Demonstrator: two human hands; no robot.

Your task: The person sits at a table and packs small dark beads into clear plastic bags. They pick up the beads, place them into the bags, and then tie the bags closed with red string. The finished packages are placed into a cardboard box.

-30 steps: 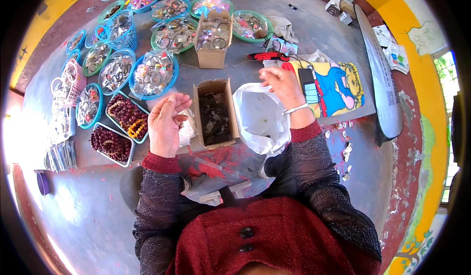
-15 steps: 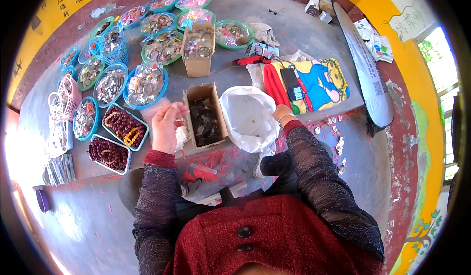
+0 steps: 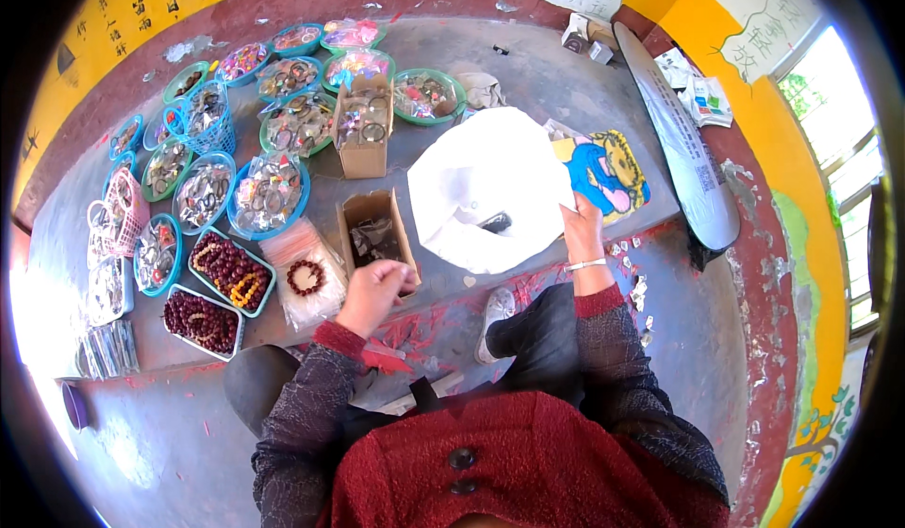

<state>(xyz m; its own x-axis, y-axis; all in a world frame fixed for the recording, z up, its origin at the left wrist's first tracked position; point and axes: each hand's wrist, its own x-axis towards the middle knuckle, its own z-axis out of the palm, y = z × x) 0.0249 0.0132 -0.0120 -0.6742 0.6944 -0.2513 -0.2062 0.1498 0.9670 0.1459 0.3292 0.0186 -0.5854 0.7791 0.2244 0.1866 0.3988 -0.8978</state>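
Observation:
My right hand [image 3: 584, 231] grips the edge of a large white plastic bag [image 3: 490, 189] and holds it up, spread wide, over the grey floor; a small dark thing shows inside it. My left hand [image 3: 377, 292] reaches with curled fingers into the near end of an open cardboard box [image 3: 375, 236] that holds dark small items. Whether that hand has hold of anything is hidden. A clear packet with a dark red bead bracelet [image 3: 304, 276] lies just left of the box.
Several blue and green bowls [image 3: 269, 193] of packed jewellery and trays of red beads [image 3: 229, 272] fill the left. A second cardboard box [image 3: 363, 124] stands behind. A colourful cartoon mat [image 3: 608, 170] and a long grey board [image 3: 674, 132] lie right. My shoe [image 3: 495, 321] rests below the bag.
My right hand has lifted the white bag and spread it wide. My left hand has dropped from beside the box into its near end, leaving the bracelet packet on the floor.

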